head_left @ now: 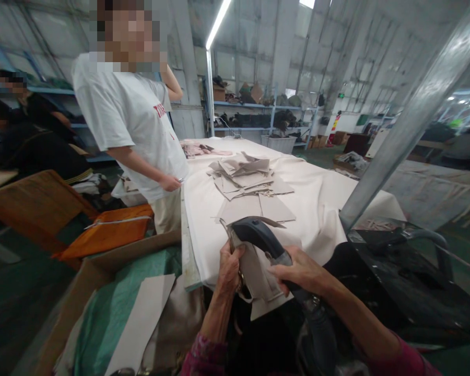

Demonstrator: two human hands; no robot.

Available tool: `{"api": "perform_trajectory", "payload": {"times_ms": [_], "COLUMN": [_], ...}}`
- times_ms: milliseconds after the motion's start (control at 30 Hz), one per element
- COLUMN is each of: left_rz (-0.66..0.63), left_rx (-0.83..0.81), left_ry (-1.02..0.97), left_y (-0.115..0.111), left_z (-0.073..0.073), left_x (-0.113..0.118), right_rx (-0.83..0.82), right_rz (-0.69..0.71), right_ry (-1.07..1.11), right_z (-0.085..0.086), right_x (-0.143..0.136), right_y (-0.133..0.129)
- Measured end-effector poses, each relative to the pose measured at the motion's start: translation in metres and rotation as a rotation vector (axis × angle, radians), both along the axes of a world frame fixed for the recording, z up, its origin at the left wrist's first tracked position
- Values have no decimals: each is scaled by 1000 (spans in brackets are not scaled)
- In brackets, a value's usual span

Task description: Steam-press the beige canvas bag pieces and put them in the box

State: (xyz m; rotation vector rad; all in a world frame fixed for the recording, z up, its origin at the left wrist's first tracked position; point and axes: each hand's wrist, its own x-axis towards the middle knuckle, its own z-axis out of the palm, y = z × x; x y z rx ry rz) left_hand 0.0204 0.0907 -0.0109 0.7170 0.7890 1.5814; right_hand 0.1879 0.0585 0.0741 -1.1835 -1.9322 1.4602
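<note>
My left hand [230,269] is closed on the left edge of a beige fabric piece [258,279] held upright near the table's front edge. In my right hand [300,269] is the handle of a dark vacuum-like tool [258,235], its curved head against the top of the piece. Just beyond lie flat beige pieces [243,208] and a loose pile of beige pieces [243,175] on the cloth-covered table [309,201]. The lower end of the tool is blurred between my forearms.
A person in a white shirt [121,115] stands at the table's left side. An open carton [141,245] with green sheeting sits at the lower left, beside an orange bag [109,230]. A metal post [407,120] and black equipment [407,282] are at the right.
</note>
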Motion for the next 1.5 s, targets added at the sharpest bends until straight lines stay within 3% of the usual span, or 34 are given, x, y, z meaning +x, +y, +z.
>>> {"api": "perform_trajectory", "payload": {"times_ms": [200,400,600,833,967,1100,1367,1500], "left_rz": [-9,70,-55,-81,-49,-16,-91,-91], "left_rx": [24,21,84,155,330,321,231,268], "left_ry": [42,141,364,428,548,628,514,625], "left_y": [-2,3,0,-8,-9,-9,-13,-14], "left_z": [2,-4,10,18,14,6,5,3], "left_x": [-4,-32,-59,-53,-47,-43,-47,-48], "right_rx": [72,84,41,-5,1,-17,8,44], "right_rz": [-86,-39,4,49,92,68,34,-15], "right_ry": [-82,-210,-217,-184,-148,-120,-70,-95], "right_z": [4,28,45,35,27,23,34,40], "right_x": [-2,24,43,23,12,5,10,18], "right_y": [-3,-25,-42,-38,-35,-33,-28,-25]}}
